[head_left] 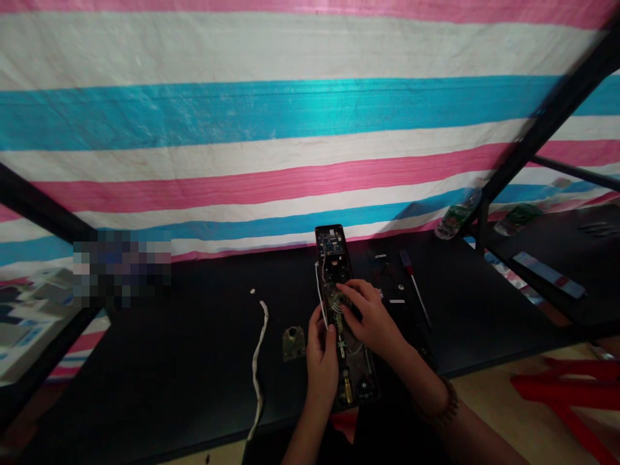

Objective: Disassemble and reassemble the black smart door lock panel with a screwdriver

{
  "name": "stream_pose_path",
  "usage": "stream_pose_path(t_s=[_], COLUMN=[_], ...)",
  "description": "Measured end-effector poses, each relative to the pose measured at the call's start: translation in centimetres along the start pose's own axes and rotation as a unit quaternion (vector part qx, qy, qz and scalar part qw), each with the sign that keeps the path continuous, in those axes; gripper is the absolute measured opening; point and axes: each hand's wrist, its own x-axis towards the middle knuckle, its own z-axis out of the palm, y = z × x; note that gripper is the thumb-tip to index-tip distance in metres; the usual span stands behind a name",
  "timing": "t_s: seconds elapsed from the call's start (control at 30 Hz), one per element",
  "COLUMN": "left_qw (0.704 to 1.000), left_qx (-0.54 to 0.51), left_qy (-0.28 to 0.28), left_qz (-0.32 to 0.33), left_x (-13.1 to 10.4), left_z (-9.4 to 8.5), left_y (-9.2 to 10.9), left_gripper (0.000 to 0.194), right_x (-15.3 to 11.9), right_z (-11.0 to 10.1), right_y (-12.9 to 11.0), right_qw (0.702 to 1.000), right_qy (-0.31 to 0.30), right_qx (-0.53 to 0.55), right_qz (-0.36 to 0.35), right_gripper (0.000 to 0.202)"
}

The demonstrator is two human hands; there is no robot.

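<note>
A long, open black housing (356, 369) lies lengthwise on the black table, its inner parts facing up. A circuit board (331, 243) fills its far end, and a brass-coloured cylinder (347, 390) sits near its close end. My left hand (322, 355) is wrapped on the housing's left edge, its thumb by a thin white wire (319, 287). Bent over the middle of the housing, my right hand (372, 323) has its thumb and fingers on a round part (338, 301). The fingertips partly hide that part. Left of the housing rests a small metal plate with a round hole (293, 343).
A white sleeved cable (258, 361) trails towards the front edge at left. To the right lie a screwdriver (415, 289) and small loose pieces. A plastic bottle (454, 216) leans at the back by a black frame post (482, 226). Striped sheeting (290, 161) hangs behind.
</note>
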Motion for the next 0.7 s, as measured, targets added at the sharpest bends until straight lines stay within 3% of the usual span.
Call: stream_pose_path(t_s=[0.2, 0.33, 0.43, 0.57, 0.7], left_qw=[1.0, 0.998, 0.995, 0.993, 0.992], left_qx=[0.007, 0.048, 0.076, 0.102, 0.103], left_qy=[-0.01, -0.025, -0.032, -0.038, -0.051], left_qz=[0.02, 0.045, 0.05, 0.054, 0.055], left_x=[-0.1, -0.2, -0.1, 0.0, -0.1], left_z=[-0.2, -0.3, -0.5, -0.7, -0.6], left_y=[-0.5, -0.3, -0.2, -0.2, 0.0], left_gripper=[0.058, 0.051, 0.047, 0.05, 0.054], right_x=[0.9, 3.1, 5.4, 8.4, 10.1], right_z=[0.0, 0.1, 0.1, 0.0, 0.0], right_y=[-0.1, 0.3, 0.8, 1.6, 1.8], right_qw=[0.998, 0.998, 0.999, 0.996, 0.994], right_qy=[0.046, 0.01, -0.031, -0.057, -0.07], right_qx=[0.042, 0.052, -0.006, -0.072, -0.07], right_qz=[0.029, 0.03, 0.023, 0.005, -0.043], right_gripper=[0.038, 0.059, 0.067, 0.05, 0.038])
